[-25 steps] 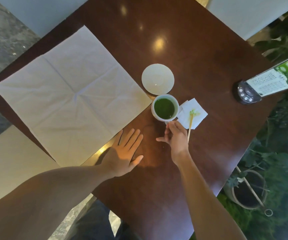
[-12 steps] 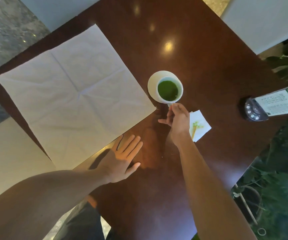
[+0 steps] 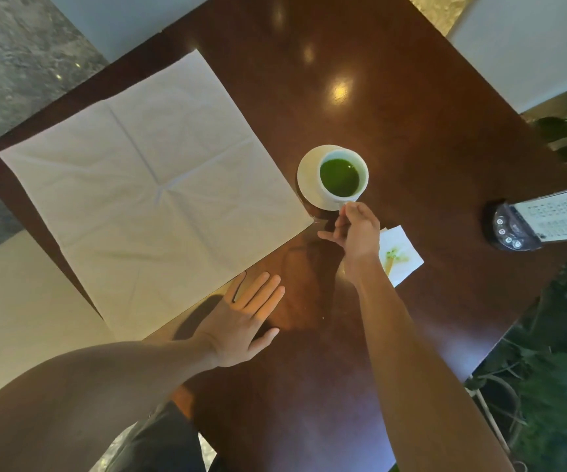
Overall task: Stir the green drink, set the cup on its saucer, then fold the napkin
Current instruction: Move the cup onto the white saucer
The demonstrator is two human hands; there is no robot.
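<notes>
A white cup (image 3: pixel 334 194) of green drink (image 3: pixel 339 177) stands on its white saucer (image 3: pixel 307 177) near the middle of the dark wooden table (image 3: pixel 411 137). My right hand (image 3: pixel 357 229) pinches the cup's handle from the near side. A large white napkin (image 3: pixel 152 189) lies unfolded and flat on the left of the table. My left hand (image 3: pixel 244 318) rests flat on the table with fingers spread, just beside the napkin's near corner. A small white paper (image 3: pixel 401 257) with green stains lies behind my right wrist; the stirring stick on it is mostly hidden.
A black stand with a printed card (image 3: pixel 527 223) sits at the table's right edge. Pale seat cushions (image 3: pixel 12 315) surround the table. Green plants and a pot (image 3: pixel 547 386) lie below the right edge.
My right hand lifted the cup from beside the small paper and carried it away from me onto the saucer. The left hand stayed flat on the table.
</notes>
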